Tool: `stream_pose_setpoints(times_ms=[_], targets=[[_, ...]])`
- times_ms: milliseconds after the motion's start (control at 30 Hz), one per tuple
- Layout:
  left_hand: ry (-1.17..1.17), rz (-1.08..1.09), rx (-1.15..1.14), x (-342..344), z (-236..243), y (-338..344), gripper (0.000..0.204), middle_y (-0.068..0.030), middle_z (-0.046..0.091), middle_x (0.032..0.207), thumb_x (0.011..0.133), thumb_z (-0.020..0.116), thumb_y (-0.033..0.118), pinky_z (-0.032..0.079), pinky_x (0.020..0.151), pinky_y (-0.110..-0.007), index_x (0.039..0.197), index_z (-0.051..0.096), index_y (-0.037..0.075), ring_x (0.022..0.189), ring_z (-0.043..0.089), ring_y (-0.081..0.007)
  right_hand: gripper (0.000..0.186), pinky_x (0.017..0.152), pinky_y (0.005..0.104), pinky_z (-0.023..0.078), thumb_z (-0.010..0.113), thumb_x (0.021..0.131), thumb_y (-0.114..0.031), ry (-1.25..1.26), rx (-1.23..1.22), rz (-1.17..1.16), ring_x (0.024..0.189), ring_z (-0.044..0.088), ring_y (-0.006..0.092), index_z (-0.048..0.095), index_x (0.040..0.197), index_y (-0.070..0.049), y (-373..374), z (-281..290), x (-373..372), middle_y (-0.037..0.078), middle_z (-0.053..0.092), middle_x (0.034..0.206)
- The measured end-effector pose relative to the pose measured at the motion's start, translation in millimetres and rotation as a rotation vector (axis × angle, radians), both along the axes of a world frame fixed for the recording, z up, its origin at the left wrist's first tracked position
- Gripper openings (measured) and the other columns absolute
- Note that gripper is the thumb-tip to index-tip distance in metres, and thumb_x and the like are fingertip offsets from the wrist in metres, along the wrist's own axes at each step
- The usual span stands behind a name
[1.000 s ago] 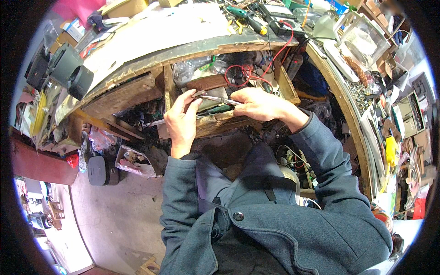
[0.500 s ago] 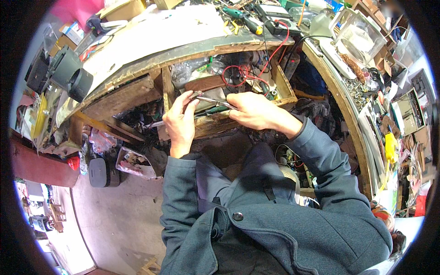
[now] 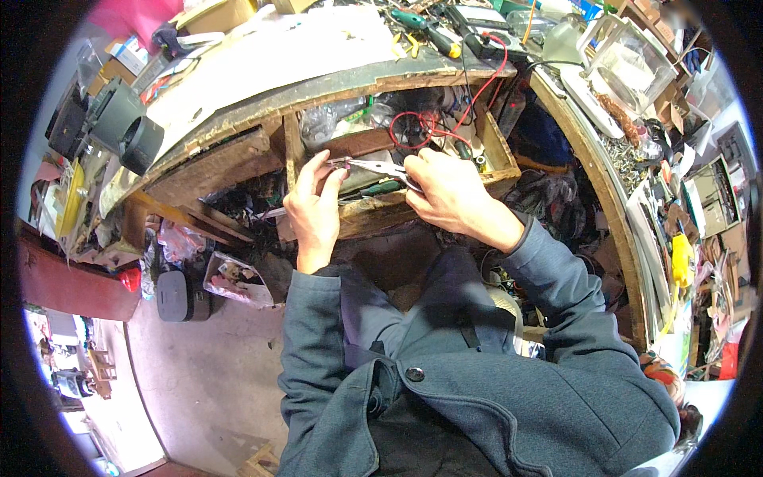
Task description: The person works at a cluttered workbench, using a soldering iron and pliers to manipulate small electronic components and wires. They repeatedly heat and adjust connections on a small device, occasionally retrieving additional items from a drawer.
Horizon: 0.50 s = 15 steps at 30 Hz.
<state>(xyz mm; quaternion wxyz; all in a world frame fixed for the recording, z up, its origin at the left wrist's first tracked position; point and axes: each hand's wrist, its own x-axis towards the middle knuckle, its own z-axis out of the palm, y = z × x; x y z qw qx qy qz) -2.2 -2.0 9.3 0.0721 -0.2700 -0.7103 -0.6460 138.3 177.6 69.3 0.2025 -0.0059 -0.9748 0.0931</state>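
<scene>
Above the open wooden drawer (image 3: pixel 381 212), my right hand (image 3: pixel 455 193) is closed round the handles of long-nosed pliers (image 3: pixel 385 168). Their tips point left and meet a small part (image 3: pixel 340 162) pinched between the thumb and fingers of my left hand (image 3: pixel 313 208). That part is too small to name; it looks thin and partly metallic. Inside the drawer, below the pliers, lie a brown block (image 3: pixel 362 143), clear plastic bags (image 3: pixel 318 123) and a dark green-handled tool (image 3: pixel 381 188). A red test lead (image 3: pixel 413 131) loops down into it.
The worktop carries a large white sheet (image 3: pixel 278 60), a green-handled screwdriver (image 3: pixel 409 19), yellow-handled pliers (image 3: pixel 407 46) and a black meter (image 3: pixel 485 44). A side bench on the right holds a clear plastic box (image 3: pixel 632 71) and a yellow tool (image 3: pixel 681 261). A dark case (image 3: pixel 176 296) stands on the floor.
The pliers have turned so that their jaws and open handles show more clearly. My right hand has shifted slightly right and rotated; my left hand keeps its pinch on the small part.
</scene>
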Motion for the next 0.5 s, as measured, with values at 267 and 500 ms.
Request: stream_pose_setpoints(times_ms=[267,500], targets=[[0.021,0.005,0.005,-1.7,-4.5,1.4,0.034,-0.0151,0.078,0.094,0.088,0.076,0.005,0.057,0.078,-0.031,0.121,0.070,0.004,0.086,0.075,-0.0190,0.017,0.063,0.0432,0.052,0.069,0.080,-0.015,0.081,0.102,-0.001,0.077,0.062,0.0308,0.056,0.087,-0.006,-5.6,2.9,-1.3,0.012,0.055,0.084],[0.030,0.016,-0.104,4.3,3.9,-0.1,0.036,-0.0118,0.077,0.100,0.089,0.074,-0.002,0.056,0.083,-0.027,0.125,0.068,0.000,0.091,0.071,-0.0128,0.016,0.061,0.0398,0.052,0.070,0.076,-0.012,0.117,0.207,0.041,0.076,0.061,0.0271,0.056,0.084,-0.008,-3.9,6.3,-4.8,0.011,0.055,0.084]])
